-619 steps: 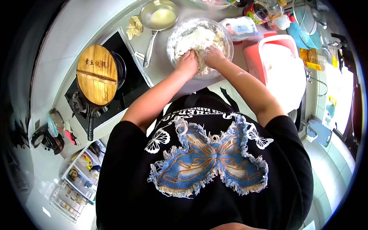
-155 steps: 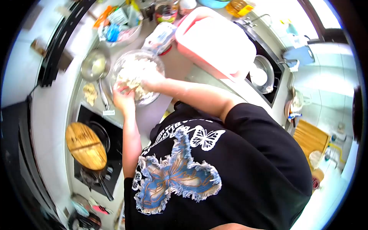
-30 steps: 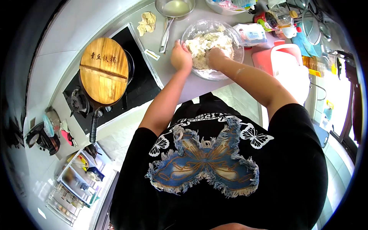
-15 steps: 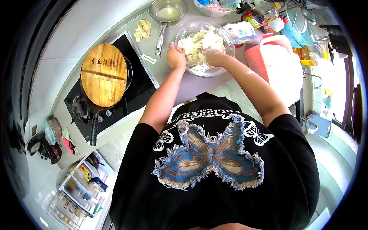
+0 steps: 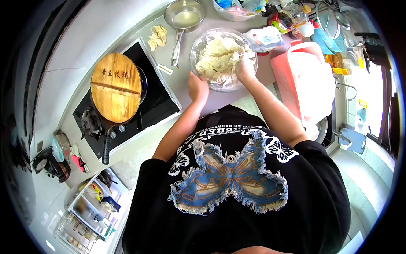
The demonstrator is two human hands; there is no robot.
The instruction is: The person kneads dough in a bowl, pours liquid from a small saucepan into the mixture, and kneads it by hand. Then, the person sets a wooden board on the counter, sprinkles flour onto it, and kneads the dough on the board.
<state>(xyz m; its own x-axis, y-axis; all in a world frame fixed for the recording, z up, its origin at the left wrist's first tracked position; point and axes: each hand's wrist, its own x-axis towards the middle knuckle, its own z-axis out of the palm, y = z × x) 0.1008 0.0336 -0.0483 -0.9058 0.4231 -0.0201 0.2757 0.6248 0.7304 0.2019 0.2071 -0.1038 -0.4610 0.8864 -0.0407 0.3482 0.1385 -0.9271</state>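
Your left hand [image 5: 198,86] grips the near-left rim of the bowl [image 5: 198,42], fingers curled against the glass wall. Your right hand [image 5: 246,67] is inside the bowl at its right side, pressed into the dough [image 5: 218,57]; whether those fingers are spread or pressed together cannot be told, as they are sunk in the dough. The dough, a shaggy pale mass, fills most of the bowl. The bowl stands on the grey tabletop [image 5: 220,97], directly in front of you. Just far-left of it lies a small steel pan [image 5: 184,15] holding pale liquid, its handle pointing toward you. A crumpled cloth [image 5: 157,36] lies left of the pan. Further left, on the black stove [image 5: 152,101], sits a wok covered by a wooden lid [image 5: 116,86]. Right of the bowl: a packet [image 5: 267,38], touching or just beside it, and a red-rimmed tub [image 5: 308,78], near your right forearm.
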